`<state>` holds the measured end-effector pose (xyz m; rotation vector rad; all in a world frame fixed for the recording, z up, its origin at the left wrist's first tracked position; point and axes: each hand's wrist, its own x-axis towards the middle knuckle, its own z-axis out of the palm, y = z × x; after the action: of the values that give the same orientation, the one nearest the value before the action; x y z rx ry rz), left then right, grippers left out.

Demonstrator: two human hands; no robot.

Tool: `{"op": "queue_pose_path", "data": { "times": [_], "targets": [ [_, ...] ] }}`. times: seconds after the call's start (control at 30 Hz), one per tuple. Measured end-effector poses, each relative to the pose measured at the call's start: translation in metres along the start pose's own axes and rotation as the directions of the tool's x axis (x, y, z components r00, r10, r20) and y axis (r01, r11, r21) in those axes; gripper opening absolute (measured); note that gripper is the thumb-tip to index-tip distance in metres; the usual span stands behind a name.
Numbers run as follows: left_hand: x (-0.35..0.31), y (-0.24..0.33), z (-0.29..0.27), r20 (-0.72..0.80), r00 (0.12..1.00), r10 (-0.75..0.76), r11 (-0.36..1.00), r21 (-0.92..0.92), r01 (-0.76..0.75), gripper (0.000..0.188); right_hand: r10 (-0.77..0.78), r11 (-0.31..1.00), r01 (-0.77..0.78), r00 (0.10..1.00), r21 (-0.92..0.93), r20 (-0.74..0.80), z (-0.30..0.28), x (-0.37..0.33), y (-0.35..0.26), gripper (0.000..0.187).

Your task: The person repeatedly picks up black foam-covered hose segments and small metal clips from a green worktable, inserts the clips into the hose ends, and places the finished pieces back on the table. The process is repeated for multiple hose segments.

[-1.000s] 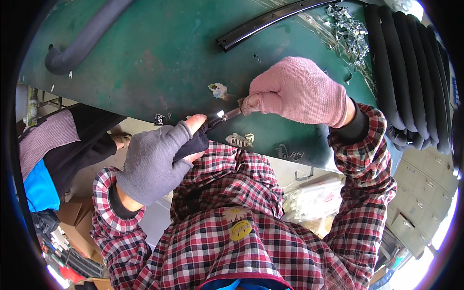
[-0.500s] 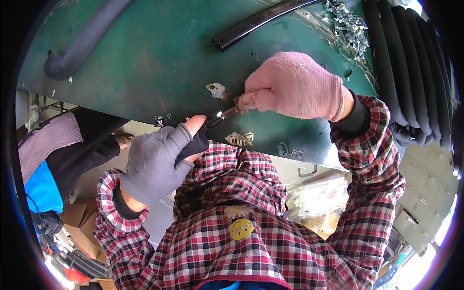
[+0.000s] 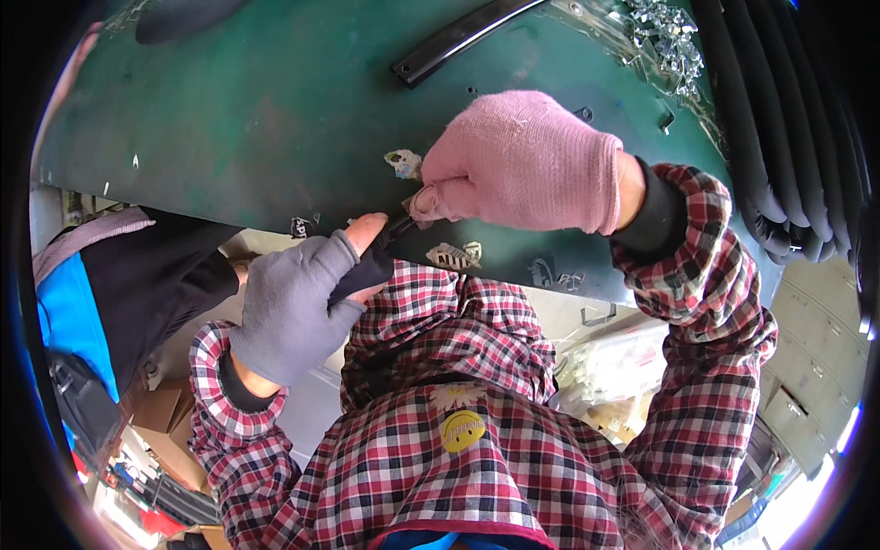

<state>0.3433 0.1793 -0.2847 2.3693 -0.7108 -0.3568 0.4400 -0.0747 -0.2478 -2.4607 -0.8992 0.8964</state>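
Note:
My left hand (image 3: 293, 307), in a grey glove with bare fingertips, is closed around a black sleeved piece (image 3: 368, 270) at the table's near edge. A narrow dark end (image 3: 400, 225) of that piece sticks out toward my right hand (image 3: 527, 165). In a pink glove, my right hand pinches a small brownish metal clip-like part (image 3: 410, 205) against this end. Its fingers hide most of the small part, so its exact shape cannot be told. The rest of the black piece is hidden behind my left hand.
On the green table (image 3: 266, 119) lie a black metal bar (image 3: 467, 41) and a heap of shiny metal clips (image 3: 669, 46). Thick black foam tubes (image 3: 779, 119) are stacked at the right. Another dark tube (image 3: 183, 18) shows at the far left; a person in dark trousers (image 3: 156, 284) is at left.
My right hand has moved left and closer to my left hand, bringing the small part onto the dark end. The foam tube at the far left has shifted away toward the top.

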Motion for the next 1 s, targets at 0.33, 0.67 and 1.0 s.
{"op": "queue_pose_path", "data": {
  "times": [0.33,0.67,1.0],
  "targets": [
    [0.003,0.007,0.001,-0.028,0.999,-0.036,0.998,-0.053,0.034,0.066,0.017,1.000,-0.017,1.000,-0.022,-0.003,0.002,-0.004,0.002,0.029],
    [0.007,0.016,0.001,-0.006,1.000,-0.023,0.999,0.048,0.023,0.070,0.100,0.985,-0.098,0.995,-0.141,0.006,0.003,-0.008,-0.010,0.031],
    [0.010,0.025,-0.001,0.049,0.992,-0.117,0.992,-0.034,0.119,0.064,0.106,0.985,-0.112,0.993,-0.131,-0.048,-0.023,-0.041,-0.002,0.031]
  ]
}}
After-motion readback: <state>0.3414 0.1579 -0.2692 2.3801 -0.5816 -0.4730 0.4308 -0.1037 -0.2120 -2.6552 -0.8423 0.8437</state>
